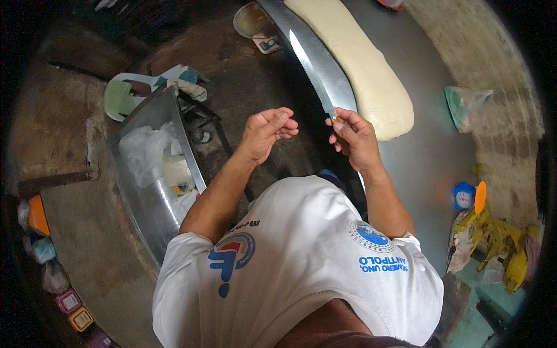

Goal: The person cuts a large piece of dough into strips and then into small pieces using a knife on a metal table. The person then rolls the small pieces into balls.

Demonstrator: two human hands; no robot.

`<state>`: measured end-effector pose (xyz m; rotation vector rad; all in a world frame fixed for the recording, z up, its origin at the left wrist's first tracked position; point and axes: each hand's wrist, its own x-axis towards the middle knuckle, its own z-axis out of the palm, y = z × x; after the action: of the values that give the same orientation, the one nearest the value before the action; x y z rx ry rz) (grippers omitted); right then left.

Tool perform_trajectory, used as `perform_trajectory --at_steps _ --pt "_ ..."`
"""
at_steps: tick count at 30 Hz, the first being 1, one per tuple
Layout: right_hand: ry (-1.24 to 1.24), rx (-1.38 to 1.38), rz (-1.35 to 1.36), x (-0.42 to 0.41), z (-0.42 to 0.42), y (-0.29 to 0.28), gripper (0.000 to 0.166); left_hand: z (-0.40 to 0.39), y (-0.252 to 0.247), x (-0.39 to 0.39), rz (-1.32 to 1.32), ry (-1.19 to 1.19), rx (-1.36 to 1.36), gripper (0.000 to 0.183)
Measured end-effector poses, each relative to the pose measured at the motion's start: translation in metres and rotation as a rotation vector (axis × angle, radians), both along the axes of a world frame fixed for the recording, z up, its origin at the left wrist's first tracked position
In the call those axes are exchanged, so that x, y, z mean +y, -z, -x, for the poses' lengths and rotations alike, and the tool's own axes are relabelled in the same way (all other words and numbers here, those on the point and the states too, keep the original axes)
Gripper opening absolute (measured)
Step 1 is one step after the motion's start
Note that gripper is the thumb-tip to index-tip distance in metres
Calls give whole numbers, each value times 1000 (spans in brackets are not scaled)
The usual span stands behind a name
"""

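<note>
A serrated knife [311, 74] with a wooden handle is in my right hand [354, 137], its blade pointing up and to the left, over the edge of the metal table [422, 174]. On that table, just beyond the hand, lies a long thick roll of pale dough [374, 82]. My left hand [267, 135] is held up over the floor, apart from the knife, its fingers curled in and the thumb against them. Whether anything small is between those fingertips cannot be told.
Left of me stands a metal-topped table [148, 209] bearing plastic bags [148, 150]. Behind it is a white plastic chair [115, 98] with cloths. On the right are a blue dial scale [464, 195], yellow bananas [491, 239] and a plastic bag [463, 108]. A round container [252, 21] is near the top.
</note>
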<state>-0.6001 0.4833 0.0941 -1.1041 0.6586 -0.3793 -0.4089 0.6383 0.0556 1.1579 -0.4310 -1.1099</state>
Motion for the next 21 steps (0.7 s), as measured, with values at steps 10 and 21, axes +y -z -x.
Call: perform_trajectory --at_steps 10,21 --pt "-5 -94 76 -62 -4 -7 32 -53 222 24 -828 -76 -1288 65" --pt "138 -186 -33 -158 -6 4 10 -126 299 72 -1003 -2 -116 9"
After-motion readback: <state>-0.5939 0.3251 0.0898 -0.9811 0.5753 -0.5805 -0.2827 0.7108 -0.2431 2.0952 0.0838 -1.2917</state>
